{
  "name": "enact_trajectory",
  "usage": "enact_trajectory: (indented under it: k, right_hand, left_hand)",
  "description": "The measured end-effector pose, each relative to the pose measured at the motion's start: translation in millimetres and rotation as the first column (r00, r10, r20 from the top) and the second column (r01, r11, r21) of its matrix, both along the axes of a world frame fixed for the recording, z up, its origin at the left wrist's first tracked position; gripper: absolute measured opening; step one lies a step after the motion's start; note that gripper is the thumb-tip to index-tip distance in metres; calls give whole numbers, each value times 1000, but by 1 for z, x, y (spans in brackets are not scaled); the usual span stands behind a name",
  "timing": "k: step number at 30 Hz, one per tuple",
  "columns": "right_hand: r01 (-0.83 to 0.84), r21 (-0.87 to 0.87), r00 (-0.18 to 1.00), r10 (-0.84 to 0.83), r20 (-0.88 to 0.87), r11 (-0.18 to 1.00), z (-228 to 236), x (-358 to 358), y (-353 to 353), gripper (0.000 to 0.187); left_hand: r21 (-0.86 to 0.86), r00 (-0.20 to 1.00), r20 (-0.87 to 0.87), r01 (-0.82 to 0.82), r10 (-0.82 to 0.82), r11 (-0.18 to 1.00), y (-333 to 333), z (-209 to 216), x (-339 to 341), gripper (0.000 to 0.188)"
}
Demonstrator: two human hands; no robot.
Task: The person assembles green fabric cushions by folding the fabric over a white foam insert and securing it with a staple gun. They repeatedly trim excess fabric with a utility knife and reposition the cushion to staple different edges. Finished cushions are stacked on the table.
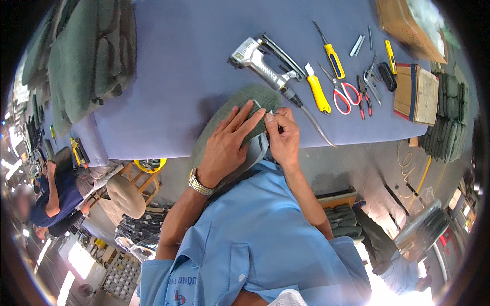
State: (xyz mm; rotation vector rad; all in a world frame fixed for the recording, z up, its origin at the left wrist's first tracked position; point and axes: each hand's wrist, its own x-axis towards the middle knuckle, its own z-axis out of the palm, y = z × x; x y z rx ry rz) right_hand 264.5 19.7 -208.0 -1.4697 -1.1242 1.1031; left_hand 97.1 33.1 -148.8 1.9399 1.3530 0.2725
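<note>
A dark green padded cushion (217, 122) lies at the near edge of the table, partly over the edge toward my body. My left hand (229, 135) lies across it with its fingers stretched out, fingertips near the cushion's right side. Close to those fingertips, my right hand (284, 135) is closed in a pinch at the cushion's edge. A small pale bit shows at the pinch, but what the fingers grip is too small to name. A light grey strip (263, 147) curves down between the two hands, beside the cushion.
Beyond the cushion lie a staple gun (263, 64) with its hose, a yellow knife (317, 91), red-handled scissors (341, 94), a screwdriver (333, 58) and pliers (363, 99). Boxes (416, 94) stand at right. Green cushions (92, 61) are stacked at left; another person (58, 191) works there.
</note>
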Motion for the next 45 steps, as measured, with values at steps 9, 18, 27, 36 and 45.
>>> enact_trajectory:
  k: [9,18,27,36,45]
  right_hand:
    - [-51,46,984,58,-168,998,-11,5,-15,30]
    - [-127,96,918,153,-366,987,-29,13,-28,31]
    - [-480,-66,795,402,-454,875,-28,53,-2,35]
    - [-265,-223,964,250,-93,938,-35,79,49,22]
    - [-520,-189,436,449,780,833,-95,37,86,80]
  left_hand:
    - [-7,933,331,151,-140,988,27,-44,-8,68]
    - [-87,988,114,117,-106,989,14,-33,7,71]
    - [-11,995,-36,89,-89,996,13,-13,23,71]
    - [-116,958,-259,92,-120,989,-19,4,32,72]
    - [-94,957,-266,91,-113,991,-31,-6,30,71]
